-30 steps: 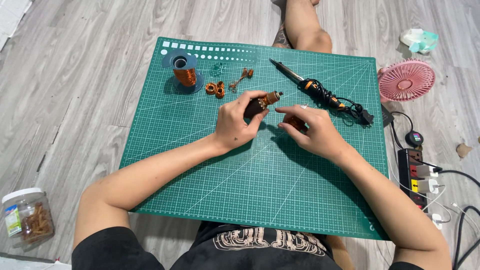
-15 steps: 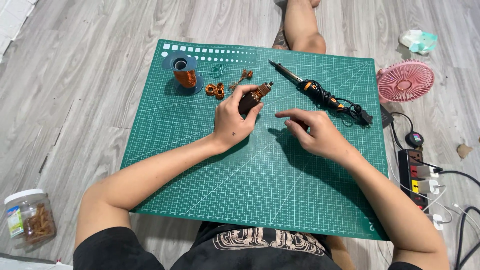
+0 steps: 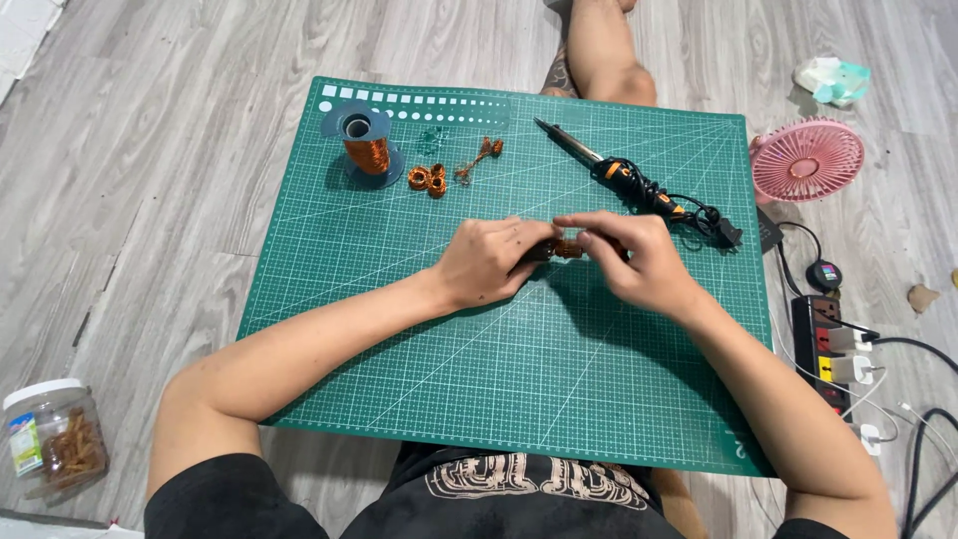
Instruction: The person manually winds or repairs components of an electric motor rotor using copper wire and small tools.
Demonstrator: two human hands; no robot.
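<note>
My left hand point(image 3: 491, 262) and my right hand point(image 3: 631, 262) meet over the middle of a green cutting mat point(image 3: 419, 329). Between their fingertips they hold a small copper-wound coil piece point(image 3: 566, 249), mostly hidden by the fingers. A spool of copper wire point(image 3: 365, 148) on a blue-grey reel stands at the mat's far left. Two small copper coils point(image 3: 427, 180) and a twisted copper wire piece point(image 3: 479, 158) lie next to it. A soldering iron point(image 3: 611, 170) with a black and orange handle lies at the far right of the mat.
A pink fan point(image 3: 806, 160) lies on the wooden floor right of the mat, above a power strip point(image 3: 834, 351) with plugs and cables. A clear jar point(image 3: 52, 431) stands at the lower left. A bare leg point(image 3: 601, 52) lies beyond the mat's far edge.
Both hands have come together at the mat's middle. The left hand lowered the coil piece toward me, and the right hand has closed onto its other end.
</note>
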